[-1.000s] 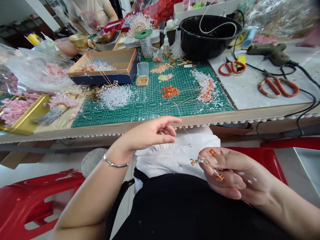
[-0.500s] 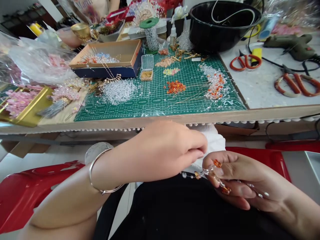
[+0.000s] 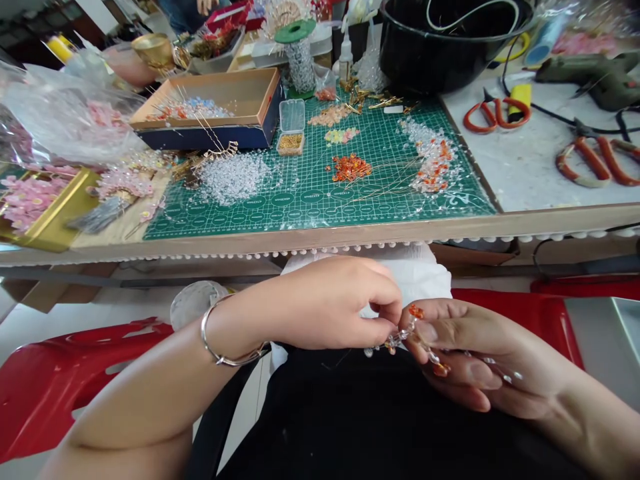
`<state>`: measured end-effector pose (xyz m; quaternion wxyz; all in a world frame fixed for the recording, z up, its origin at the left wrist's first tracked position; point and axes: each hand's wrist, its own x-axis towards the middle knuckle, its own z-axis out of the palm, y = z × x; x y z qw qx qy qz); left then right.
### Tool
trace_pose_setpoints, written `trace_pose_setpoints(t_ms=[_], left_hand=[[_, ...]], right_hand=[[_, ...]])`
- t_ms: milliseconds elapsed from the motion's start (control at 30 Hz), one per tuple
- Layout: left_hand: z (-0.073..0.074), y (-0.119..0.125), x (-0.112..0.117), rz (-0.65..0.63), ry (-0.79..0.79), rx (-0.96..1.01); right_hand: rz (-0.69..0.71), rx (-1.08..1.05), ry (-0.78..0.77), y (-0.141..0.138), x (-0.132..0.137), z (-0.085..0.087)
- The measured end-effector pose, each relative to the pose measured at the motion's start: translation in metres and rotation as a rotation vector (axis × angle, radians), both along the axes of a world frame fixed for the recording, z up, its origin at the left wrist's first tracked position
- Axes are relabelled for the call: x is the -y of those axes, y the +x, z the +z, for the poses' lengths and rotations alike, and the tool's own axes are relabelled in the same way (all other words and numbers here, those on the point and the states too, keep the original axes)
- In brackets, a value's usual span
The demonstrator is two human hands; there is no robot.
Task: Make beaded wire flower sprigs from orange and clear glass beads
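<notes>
Right fingers (image 3: 450, 335) pinch the beaded wire spray (image 3: 411, 327), long axis crosswise, branched end toward the narrowed left fingers (image 3: 379, 329); whether these grip it is indeterminable.

Left hand (image 3: 345, 300), fingers apart near desk (image 3: 240, 244) edge a second ago, now reaches right hand (image 3: 493, 340) over lap, thumb and finger drawn together at beaded sprig (image 3: 413, 325). Beyond, co-worker's pale lettered shirt gives way to dark-blue clothing (image 3: 181, 17).

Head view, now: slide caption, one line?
Left hand pinching at beaded strands held in right hand, before green mat with orange beads.
</notes>
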<state>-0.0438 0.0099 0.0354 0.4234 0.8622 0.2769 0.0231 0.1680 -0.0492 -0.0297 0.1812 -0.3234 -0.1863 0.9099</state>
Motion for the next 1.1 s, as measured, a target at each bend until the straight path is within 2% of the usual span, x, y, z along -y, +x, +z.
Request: trace_pose_setpoints(t_ms=[100,167,300,367,467,567,700,867,1000,1033,1100], left_hand=[[-0.001,0.000,0.002,0.015,-0.006,-0.045],[-0.003,0.000,0.005,0.049,0.065,-0.073],[-0.007,-0.004,0.009,0.072,0.349,-0.029],[-0.010,-0.005,0.012,0.092,0.547,-0.006],[-0.011,-0.005,0.020,0.186,0.853,0.008],[-0.012,-0.001,0.031,0.262,0.988,0.033],[-0.013,0.006,0.045,0.301,0.918,0.052],[-0.013,0.007,0.047,0.416,0.542,0.049],[-0.015,0.005,0.039,0.445,0.422,0.078],[-0.014,0.005,0.036,0.444,0.387,0.071],[-0.011,0.004,0.030,0.431,0.293,0.023]], right_hand=[[-0.021,0.015,0.000,0.000,0.001,0.001],[-0.038,0.031,0.002,-0.002,0.002,0.002],[-0.086,0.067,0.010,-0.006,0.002,0.005],[-0.124,0.083,0.013,-0.009,0.001,0.007],[-0.187,0.099,0.021,-0.011,0.000,0.008],[-0.236,0.114,0.034,-0.012,0.000,0.008],[-0.277,0.139,0.067,-0.015,0.001,0.008],[-0.306,0.187,0.133,-0.020,0.002,0.012],[-0.293,0.229,0.176,-0.018,0.003,0.013],[-0.263,0.261,0.217,-0.016,0.004,0.014],[-0.148,0.390,0.405,-0.013,0.005,0.015]])
